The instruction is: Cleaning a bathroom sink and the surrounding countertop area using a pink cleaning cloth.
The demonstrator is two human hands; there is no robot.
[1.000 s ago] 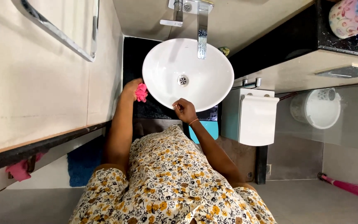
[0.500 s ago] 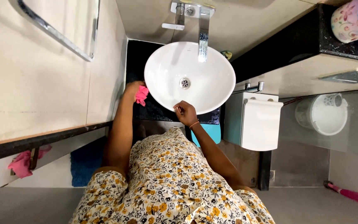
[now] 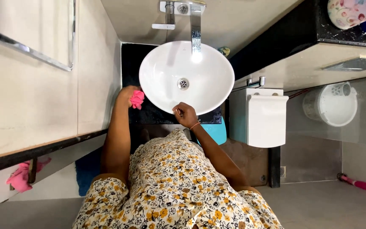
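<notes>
A white oval basin (image 3: 166, 72) with a metal drain (image 3: 183, 83) sits on a black counter (image 3: 132, 59). My left hand (image 3: 126, 95) is closed around a pink cloth (image 3: 137, 99), pressed against the basin's outer left side low down. My right hand (image 3: 186, 115) rests on the basin's near rim with fingers curled over the edge. A chrome tap (image 3: 195, 25) hangs over the far side of the bowl.
A white toilet (image 3: 262, 118) stands right of the basin, with a white bucket (image 3: 333, 106) beyond it. A pink broom (image 3: 363, 185) lies on the floor at right. Another pink cloth (image 3: 20, 178) hangs at left. A blue mat (image 3: 85, 169) lies below the counter.
My left hand with the pink cloth has shifted slightly along the basin's left side. The view has moved a little; my right hand stays on the rim.
</notes>
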